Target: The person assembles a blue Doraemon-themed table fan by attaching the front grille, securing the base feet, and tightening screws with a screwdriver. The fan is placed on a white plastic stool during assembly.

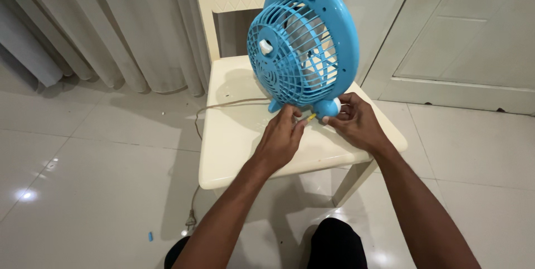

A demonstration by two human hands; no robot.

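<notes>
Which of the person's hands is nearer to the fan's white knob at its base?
The right hand. Its fingers sit right at the white knob on the blue fan, seemingly touching it. The left hand is a little further off, holding something small and yellow.

A cream plastic chair (234, 135) stands on a glossy pale tiled floor (83, 191), and serves as the landmark here. Behind the chair to its left hang pale curtains (111, 24); behind it to its right is a white panelled door (468, 35). A brownish cord (196, 127) trails off the chair's left edge to the floor, and a small blue piece (150, 236) lies on the tiles well to the chair's lower left.
</notes>
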